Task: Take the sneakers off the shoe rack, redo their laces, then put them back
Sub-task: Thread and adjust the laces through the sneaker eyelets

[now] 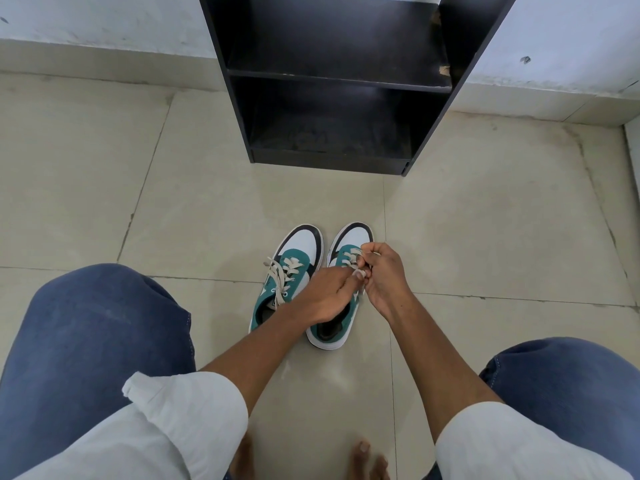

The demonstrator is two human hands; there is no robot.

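Observation:
Two teal, white and black sneakers stand side by side on the floor, toes toward the rack. The left sneaker [296, 259] has cream laces lying loose across its tongue. Over the right sneaker [349, 239] my left hand [327, 294] and my right hand [382, 275] meet, both pinching its cream lace [351, 255] near the upper eyelets. My hands hide most of that shoe's lacing. The black shoe rack [346, 81] stands beyond them with bare shelves.
Beige tiled floor [485, 220] surrounds the shoes. A white wall runs behind the rack. My knees in blue jeans sit at the lower left [104, 323] and lower right [568, 379], with my bare toes at the bottom edge.

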